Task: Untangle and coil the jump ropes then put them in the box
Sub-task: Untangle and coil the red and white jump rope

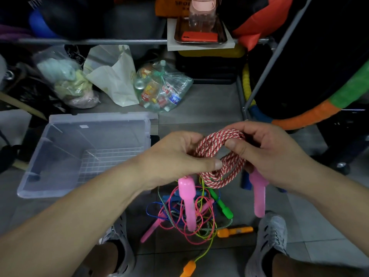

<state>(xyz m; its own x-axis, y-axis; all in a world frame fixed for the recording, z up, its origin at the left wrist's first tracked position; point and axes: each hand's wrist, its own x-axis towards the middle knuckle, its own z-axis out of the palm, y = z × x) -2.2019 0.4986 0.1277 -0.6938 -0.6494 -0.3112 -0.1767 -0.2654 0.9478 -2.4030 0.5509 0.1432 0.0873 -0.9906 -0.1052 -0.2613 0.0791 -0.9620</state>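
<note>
A red-and-white braided jump rope [221, 172] is wound into a coil in mid air, and both hands grip it. My left hand [175, 154] pinches the coil's left side, my right hand [265, 150] holds its top right. Its two pink handles [188, 204] [258, 194] dangle below the coil. On the floor under them lies a tangle of thin ropes [191, 214] in pink, blue, yellow-green and grey, with green [223, 204] and orange handles [234, 231]. A clear plastic box [65, 156] stands on the floor to the left, with nothing inside.
My two grey shoes [269, 236] [119, 242] flank the tangle. Bags of bottles [161, 86] and cloth [67, 80] lie behind the box. A metal rack leg [265, 72] and a striped hoop [311, 114] stand at the right; a tray with a red phone [199, 36] sits above.
</note>
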